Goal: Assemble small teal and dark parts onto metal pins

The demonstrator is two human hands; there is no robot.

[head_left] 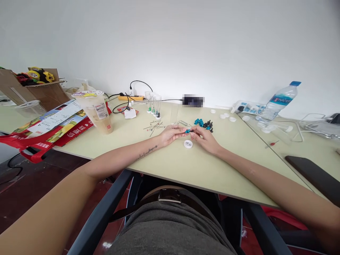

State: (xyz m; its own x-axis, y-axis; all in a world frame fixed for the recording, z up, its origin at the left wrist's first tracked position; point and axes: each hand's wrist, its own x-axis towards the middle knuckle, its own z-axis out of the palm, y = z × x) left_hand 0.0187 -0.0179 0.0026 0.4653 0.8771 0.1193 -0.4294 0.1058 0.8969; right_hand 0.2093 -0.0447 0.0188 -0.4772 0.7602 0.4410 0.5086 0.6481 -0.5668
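Note:
My left hand (171, 135) pinches a small shiny blue part (187, 131) between thumb and fingertips. From the other side, the fingers of my right hand (205, 139) close on its right end, where a dark bit shows; the fingertips hide its exact shape. Just below the hands lies a shallow white cap (188, 147) with tiny dark rings or bits in it. Behind my right hand sit a cluster of similar blue parts (198, 122) and a cluster of black parts (208, 124). Thin wire-like sticks (154, 126) lie scattered beyond my left hand.
Clear tubes (157, 108) with green and dark contents stand at the back. Several white caps (232, 119) lie at back right, near a power strip (248, 107) and a tilted water bottle (280, 101). A drink cup (98, 113) stands left; a dark phone-like slab (315, 177) lies right.

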